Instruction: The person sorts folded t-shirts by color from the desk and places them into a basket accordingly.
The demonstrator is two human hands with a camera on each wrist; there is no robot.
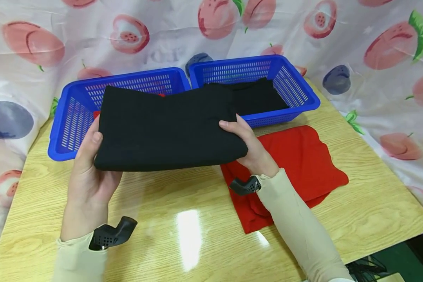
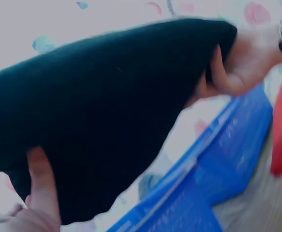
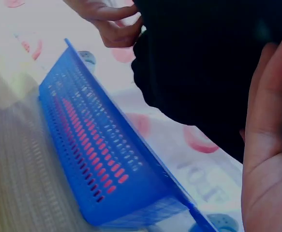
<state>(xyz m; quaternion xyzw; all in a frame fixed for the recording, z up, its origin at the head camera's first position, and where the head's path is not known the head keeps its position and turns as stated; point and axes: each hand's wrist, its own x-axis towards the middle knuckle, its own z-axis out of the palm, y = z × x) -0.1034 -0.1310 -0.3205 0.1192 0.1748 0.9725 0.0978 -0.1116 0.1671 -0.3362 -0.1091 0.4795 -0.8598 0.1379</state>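
A folded black cloth [image 1: 169, 129] is held up between both hands over the table, overlapping the fronts of two blue baskets in the head view. My left hand [image 1: 89, 172] grips its left end, thumb on the near face and fingers behind. At the other end my right hand [image 1: 248, 145] pinches the cloth, its thumb lying on top. The left wrist view shows the cloth's underside, with fingers [image 2: 43, 186] pressed on it. In the right wrist view the right hand [image 3: 271, 130] lies against the dark fabric.
The left blue basket [image 1: 61, 129] has red cloth inside, mostly hidden. Black cloth [image 1: 259, 96] lies in the right blue basket [image 1: 296, 113]. A red cloth [image 1: 299, 164] is spread on the wooden table [image 1: 155, 219] below the right forearm. A fruit-print curtain [image 1: 172, 35] hangs behind.
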